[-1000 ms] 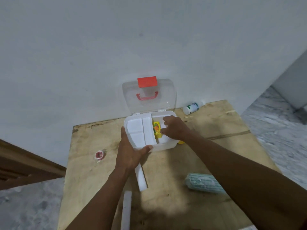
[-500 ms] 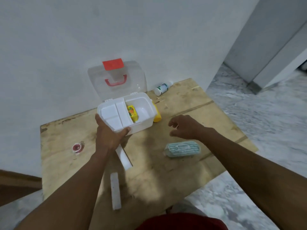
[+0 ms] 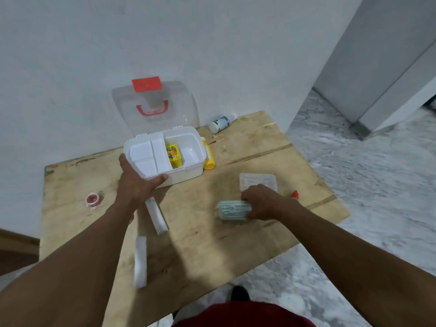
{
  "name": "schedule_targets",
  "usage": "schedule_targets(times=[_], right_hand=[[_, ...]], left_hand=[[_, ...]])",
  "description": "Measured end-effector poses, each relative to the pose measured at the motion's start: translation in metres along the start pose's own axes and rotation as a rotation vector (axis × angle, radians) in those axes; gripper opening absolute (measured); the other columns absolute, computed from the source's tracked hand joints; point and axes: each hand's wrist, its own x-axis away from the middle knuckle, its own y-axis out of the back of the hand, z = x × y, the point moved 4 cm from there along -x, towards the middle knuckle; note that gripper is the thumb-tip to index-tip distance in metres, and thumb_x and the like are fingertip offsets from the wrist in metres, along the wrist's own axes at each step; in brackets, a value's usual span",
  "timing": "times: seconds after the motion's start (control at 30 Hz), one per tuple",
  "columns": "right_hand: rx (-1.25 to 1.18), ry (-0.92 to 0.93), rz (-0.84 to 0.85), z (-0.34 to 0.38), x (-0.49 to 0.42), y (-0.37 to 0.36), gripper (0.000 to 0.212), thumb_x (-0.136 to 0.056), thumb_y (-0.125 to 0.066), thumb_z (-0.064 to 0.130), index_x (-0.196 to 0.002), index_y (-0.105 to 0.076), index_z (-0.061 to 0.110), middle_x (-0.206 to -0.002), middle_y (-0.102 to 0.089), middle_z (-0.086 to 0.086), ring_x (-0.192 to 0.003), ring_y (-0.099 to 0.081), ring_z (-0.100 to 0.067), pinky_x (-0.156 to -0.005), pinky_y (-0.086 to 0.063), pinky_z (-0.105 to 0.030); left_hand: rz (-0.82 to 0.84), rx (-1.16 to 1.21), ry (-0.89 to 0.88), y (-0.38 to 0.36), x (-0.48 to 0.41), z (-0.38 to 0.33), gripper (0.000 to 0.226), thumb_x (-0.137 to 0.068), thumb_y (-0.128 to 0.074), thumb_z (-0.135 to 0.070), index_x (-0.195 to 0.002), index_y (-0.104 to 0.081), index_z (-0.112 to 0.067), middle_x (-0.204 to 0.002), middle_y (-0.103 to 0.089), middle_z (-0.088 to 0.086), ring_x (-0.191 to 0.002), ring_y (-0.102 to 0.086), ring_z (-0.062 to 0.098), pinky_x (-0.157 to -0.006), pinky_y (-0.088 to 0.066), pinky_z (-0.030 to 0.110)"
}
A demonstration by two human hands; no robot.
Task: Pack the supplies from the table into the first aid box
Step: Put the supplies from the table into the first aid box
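**Desk:** What have the hands got?

**Operator:** I'm reading the left hand [image 3: 138, 185] clamped on the first aid box [image 3: 186, 175] at its near left corner, thumb along the front side and fingers up the left side. The right hand [image 3: 264, 204] is curled round a green-and-white striped roll [image 3: 232, 210]. It lies on the table [image 3: 212, 244] to the front right of the box, well apart from it.

**Desk:** Any print you can read?

**Operator:** None. The roll's marking is too blurred for me. So are the picture on the yellow packet [image 3: 174, 155] inside the box and the green label on the white bottle [image 3: 220, 123] lying behind the box's right end.

**Desk:** And the box itself?

**Operator:** Its clear lid [image 3: 179, 107] stands open against the room wall [image 3: 212, 55], red latch [image 3: 147, 84] on top, red handle [image 3: 152, 109] below. A white tray [image 3: 146, 156] fills the left part. The yellow packet stands against that tray, and beside it the right compartment shows white floor. A yellow bottle [image 3: 209, 159] lies tight against the box's right side.

**Desk:** Room around it?

**Operator:** I see bare wood between the box front and the roll. Front right of the box a clear flat pack [image 3: 257, 180] lies just beyond the right hand's knuckles, with a small red thing [image 3: 295, 194] by that wrist. Left of the box, a red tape roll [image 3: 92, 198] sits near the table's left edge. In front of the box a white tube [image 3: 157, 215] runs out from under the left wrist. A white strip [image 3: 140, 260] lies further toward the near edge.
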Motion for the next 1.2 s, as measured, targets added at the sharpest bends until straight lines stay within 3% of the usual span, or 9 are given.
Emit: schedule_targets(times=[0.13,0.23,0.37,0.57,0.77,0.9,1.03,1.1,1.2], right_hand=[[-0.075,0.022,-0.028,0.003,0.000,0.010,0.041,-0.080,-0.074,0.033,-0.115,-0.067,0.012,-0.112,-0.069,-0.007,-0.100,-0.063,-0.022,-0.075,-0.043,-0.028],[-0.208,0.018,-0.105,0.007,0.000,0.038,0.047,-0.078,-0.076,0.031,-0.119,-0.063,0.014,-0.114,-0.065,-0.004,-0.100,-0.060,-0.021,-0.078,-0.044,-0.029],[-0.359,0.037,-0.263,0.017,-0.005,0.083,0.046,-0.077,-0.076,0.022,-0.118,-0.058,0.016,-0.096,-0.056,0.001,-0.085,-0.052,-0.017,-0.065,-0.039,-0.027],[-0.316,0.027,-0.434,0.043,-0.038,0.126,0.043,-0.076,-0.079,0.023,-0.114,-0.060,0.017,-0.097,-0.059,-0.004,-0.088,-0.052,-0.020,-0.069,-0.034,-0.029],[-0.057,0.048,-0.371,0.064,-0.082,0.147,0.040,-0.078,-0.073,0.021,-0.113,-0.056,0.015,-0.108,-0.052,-0.006,-0.100,-0.054,-0.027,-0.073,-0.040,-0.032],[0.128,0.160,-0.263,0.083,-0.109,0.150,0.041,-0.081,-0.072,0.019,-0.119,-0.058,0.013,-0.116,-0.054,-0.012,-0.106,-0.057,-0.031,-0.086,-0.043,-0.034],[0.083,0.214,-0.144,0.097,-0.128,0.134,0.050,-0.080,-0.076,0.024,-0.125,-0.058,0.012,-0.124,-0.056,-0.011,-0.121,-0.048,-0.027,-0.094,-0.043,-0.032],[0.025,0.209,-0.097,0.101,-0.133,0.127,0.052,-0.080,-0.078,0.026,-0.127,-0.059,0.014,-0.128,-0.054,-0.009,-0.125,-0.044,-0.026,-0.100,-0.042,-0.033],[-0.054,0.224,-0.071,0.101,-0.141,0.117,0.051,-0.080,-0.077,0.029,-0.127,-0.062,0.014,-0.135,-0.056,-0.006,-0.124,-0.050,-0.025,-0.101,-0.042,-0.033]], left_hand=[[0.002,0.027,0.012,-0.001,0.000,0.002,0.115,-0.068,-0.087,-0.033,-0.149,-0.008,-0.016,-0.143,-0.046,0.010,-0.127,-0.047,0.035,-0.097,-0.041,0.042],[-0.010,0.051,-0.003,-0.003,0.002,0.001,0.113,-0.066,-0.089,-0.031,-0.147,-0.011,-0.015,-0.140,-0.048,0.010,-0.124,-0.049,0.033,-0.095,-0.043,0.041],[-0.023,0.089,-0.054,-0.005,0.007,0.000,0.106,-0.066,-0.089,-0.027,-0.143,-0.017,-0.017,-0.131,-0.053,0.003,-0.113,-0.053,0.023,-0.088,-0.046,0.036],[-0.030,0.125,-0.107,-0.001,0.000,0.001,0.103,-0.064,-0.090,-0.023,-0.140,-0.021,-0.016,-0.123,-0.053,-0.005,-0.106,-0.051,0.013,-0.082,-0.043,0.029],[-0.057,0.156,-0.132,0.000,0.000,0.002,0.102,-0.061,-0.091,-0.022,-0.137,-0.023,-0.021,-0.114,-0.054,-0.013,-0.098,-0.055,0.006,-0.076,-0.045,0.020],[-0.062,0.176,-0.138,0.000,-0.001,0.004,0.098,-0.062,-0.091,-0.022,-0.133,-0.024,-0.026,-0.109,-0.051,-0.026,-0.095,-0.052,-0.020,-0.067,-0.043,0.001],[-0.067,0.154,-0.120,-0.001,-0.004,0.007,0.104,-0.059,-0.092,-0.038,-0.137,-0.025,-0.029,-0.122,-0.055,-0.013,-0.107,-0.056,0.002,-0.078,-0.050,0.018],[-0.072,0.150,-0.128,-0.001,-0.004,0.007,0.104,-0.059,-0.092,-0.040,-0.138,-0.025,-0.026,-0.123,-0.056,-0.013,-0.110,-0.056,0.003,-0.083,-0.052,0.024],[-0.081,0.154,-0.125,0.001,-0.003,0.004,0.102,-0.059,-0.092,-0.036,-0.137,-0.028,-0.023,-0.119,-0.054,-0.022,-0.107,-0.053,-0.011,-0.079,-0.047,0.009]])
